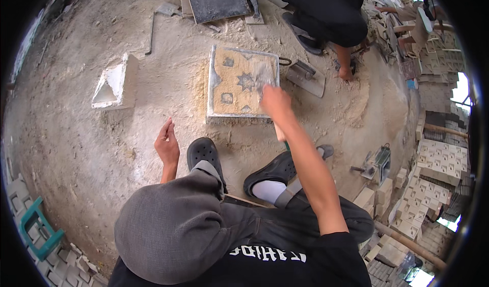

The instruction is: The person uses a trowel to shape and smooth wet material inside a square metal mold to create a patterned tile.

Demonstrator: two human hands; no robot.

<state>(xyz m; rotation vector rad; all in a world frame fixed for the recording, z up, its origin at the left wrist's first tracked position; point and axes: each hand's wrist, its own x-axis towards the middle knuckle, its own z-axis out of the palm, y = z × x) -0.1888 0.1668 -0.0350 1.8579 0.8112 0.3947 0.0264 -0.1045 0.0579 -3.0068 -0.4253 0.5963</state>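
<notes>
My right hand [276, 103] is closed around the wooden handle of a trowel [280, 132]. Its blade is smeared by motion over the right part of a square mold [210, 83]. Sandy, yellowish mix [235, 68] fills the mold, with a dark star [246, 82] at the middle and smaller dark shapes around it. Left of my shoes, my left hand [167, 143] hovers above the ground with fingers stretched out side by side, and I see nothing in it.
A second trowel [305, 78] lies right of the mold. To the left stands a white hollow block [114, 83]. Dark square plates [216, 2] lie behind. Another person's hand [346, 73] touches the ground at upper right. Patterned blocks [442, 159] are stacked at far right; a green stool [38, 228] is lower left.
</notes>
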